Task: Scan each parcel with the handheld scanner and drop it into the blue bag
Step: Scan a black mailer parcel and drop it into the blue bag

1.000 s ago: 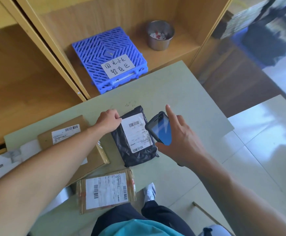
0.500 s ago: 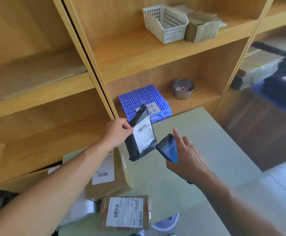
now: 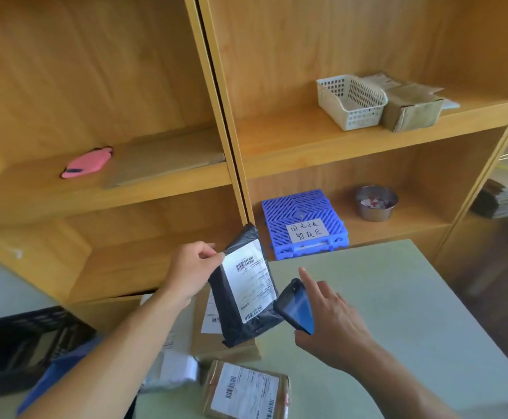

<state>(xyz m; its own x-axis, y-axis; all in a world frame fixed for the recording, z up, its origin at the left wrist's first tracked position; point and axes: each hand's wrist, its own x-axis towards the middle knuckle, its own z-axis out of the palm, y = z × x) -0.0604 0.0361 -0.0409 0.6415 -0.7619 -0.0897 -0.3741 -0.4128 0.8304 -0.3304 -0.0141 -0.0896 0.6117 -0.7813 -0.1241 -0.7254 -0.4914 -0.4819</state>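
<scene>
At the far left, low in the view, a fold of blue material shows beside a black crate (image 3: 20,337). We take it for the blue bag (image 3: 56,376), though its mouth is hidden and we cannot tell whether any parcel lies in it.

Next comes a white soft parcel (image 3: 177,367) lying on the counter (image 3: 398,313). Above it our left hand (image 3: 192,267) pinches the upper edge of the black parcel (image 3: 234,322), which hangs tilted and clear of the counter, its white label (image 3: 251,282) turned toward us. A flat brown box (image 3: 225,346) lies beneath it, and a taped brown parcel (image 3: 246,391) lies nearer us.

To the right, our right hand (image 3: 334,325) grips the scanner (image 3: 296,306), forefinger straight, with the scanner's head just beside the label's lower corner.

We judge that the black parcel is at its scan and is not yet dropped. At least three parcels wait on the counter, so most of the work we can see is left.
</scene>
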